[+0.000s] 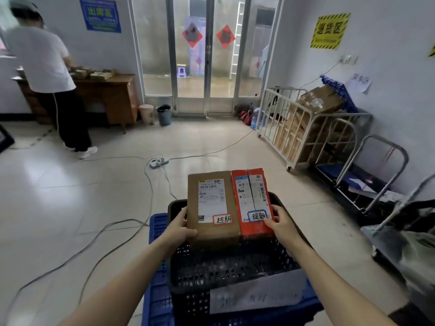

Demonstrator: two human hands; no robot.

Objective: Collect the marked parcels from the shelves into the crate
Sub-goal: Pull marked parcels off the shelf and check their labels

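Fingers (pixel 186 231) round two parcels (pixel 193 184) above crate (pixel 223 269)

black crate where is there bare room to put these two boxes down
Bare mesh inside the crate, between the brown box, red box and its near wall. Far end hidden under both boxes. Trolleys crowd the right; cables cross the tiles left.

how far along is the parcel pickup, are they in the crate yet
Done: two marked parcels are picked up, a brown cardboard box and a red cardboard box, each with a handwritten sticker. In hand: the left hand grips the brown one, the right hand the red one, over the black perforated plastic crate. Left: setting them inside.
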